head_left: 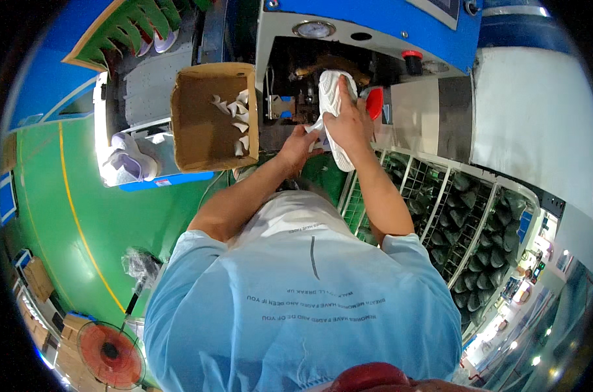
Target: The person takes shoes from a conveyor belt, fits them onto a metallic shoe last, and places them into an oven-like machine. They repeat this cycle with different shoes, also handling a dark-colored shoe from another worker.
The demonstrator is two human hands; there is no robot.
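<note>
A white shoe [340, 154] is held sole-outward in front of the machine's opening, its patterned sole facing me. My right hand [352, 124] is closed round it, with fingers stretched along the sole. Beside it, my left hand [298, 147] is closed at the shoe's left side, where a white edge or flap [315, 128] shows by the fingertips. Whether that flap is part of the shoe or a loose piece I cannot tell. Left of the hands stands a cardboard box [193, 124] with several small white curved pieces [240, 117] inside.
The blue and white machine [368, 26] has a gauge [314, 29] and a red-topped button [411, 60]. A red part [374, 103] sits right of the shoe. White-and-lilac shoes [128, 163] stand at left. Dark shoe-last-like shapes [463, 215] fill a rack at right. An orange fan [110, 353] stands behind left.
</note>
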